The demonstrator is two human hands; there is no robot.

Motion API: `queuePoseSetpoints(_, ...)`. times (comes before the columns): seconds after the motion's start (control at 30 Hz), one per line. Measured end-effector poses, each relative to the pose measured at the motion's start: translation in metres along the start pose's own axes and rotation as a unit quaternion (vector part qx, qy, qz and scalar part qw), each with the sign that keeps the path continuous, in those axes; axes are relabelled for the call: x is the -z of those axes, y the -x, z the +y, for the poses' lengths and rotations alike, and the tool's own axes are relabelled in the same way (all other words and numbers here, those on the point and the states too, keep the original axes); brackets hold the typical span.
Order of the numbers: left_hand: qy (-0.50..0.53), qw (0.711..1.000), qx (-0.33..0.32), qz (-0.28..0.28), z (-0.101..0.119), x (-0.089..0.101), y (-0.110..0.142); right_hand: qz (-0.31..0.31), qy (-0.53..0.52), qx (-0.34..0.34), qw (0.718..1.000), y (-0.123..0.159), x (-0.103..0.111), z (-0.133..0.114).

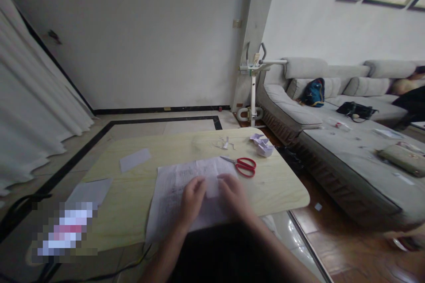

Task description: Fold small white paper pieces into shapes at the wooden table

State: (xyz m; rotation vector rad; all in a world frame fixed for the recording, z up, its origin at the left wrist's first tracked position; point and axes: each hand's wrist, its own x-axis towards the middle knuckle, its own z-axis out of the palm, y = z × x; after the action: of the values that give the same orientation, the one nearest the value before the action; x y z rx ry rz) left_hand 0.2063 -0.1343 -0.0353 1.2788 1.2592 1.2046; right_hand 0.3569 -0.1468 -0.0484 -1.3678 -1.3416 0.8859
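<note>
- The left hand's fingers (199,181) are curled in and closed on the left edge of a small white paper (212,186).
- The right hand's fingers (225,180) are bent at the right edge of the same paper; they are blurred, so whether they grip it or only touch it I cannot tell.
- The small white paper is between the two hands, above or on a large printed sheet (169,203); which of the two I cannot tell.
- The large printed sheet lies flat under the hands, its near edge at the person's dark clothing.
- Scissors (245,167) with red handles lie just beyond the right hand, their tips at the sheet's far right corner.
- Thin paper scraps (226,143) lie beyond the sheet, with crumpled papers (264,147) to their right, near the edge of the pale wooden table (275,188).
- On the left of the table lie a blank paper slip (135,160) and, nearer, another pale paper (93,191); a pixelated patch covers the area just below it.
- Past the table stand a white exercise machine (253,93) and a grey sofa (345,141), with a blue backpack (314,92) and a black bag (356,110) on the sofa.
</note>
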Motion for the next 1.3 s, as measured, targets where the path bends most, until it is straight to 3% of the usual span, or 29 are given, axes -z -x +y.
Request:
queuePoseSetpoints(0.2,0.017,1.0,0.001,-0.011,-0.002,-0.008,0.005,0.015,-0.01,0.013,1.0,0.004,0.009,-0.014)
queuePoseSetpoints(0.37,0.024,1.0,-0.014,0.009,-0.001,-0.004,0.002,0.032,-0.061,0.026,0.997,0.002,-0.002,-0.02)
queuePoseSetpoints(0.53,0.021,0.999,-0.021,0.038,-0.005,0.001,0.0,0.059,-0.038,0.056,0.996,-0.005,-0.015,-0.011)
queuePoseSetpoints(0.73,-0.005,0.999,-0.031,0.043,-0.011,-0.003,0.002,0.035,0.007,0.057,0.998,-0.004,-0.014,0.004)
queuePoseSetpoints(1.0,-0.017,0.998,-0.049,0.045,-0.011,-0.003,0.002,0.025,0.041,0.076,0.996,-0.002,-0.013,0.0)
queuePoseSetpoints(1.07,-0.011,0.997,-0.052,0.06,-0.011,-0.002,0.001,-0.005,0.064,0.117,0.991,0.002,-0.002,-0.006)
queuePoseSetpoints(1.2,0.007,0.993,-0.052,0.109,-0.007,0.011,-0.002,-0.215,0.179,0.226,0.933,0.019,0.029,-0.021)
queuePoseSetpoints(1.3,0.026,0.989,-0.057,0.137,0.004,0.03,-0.004,-0.244,0.218,0.238,0.914,0.034,0.042,-0.027)
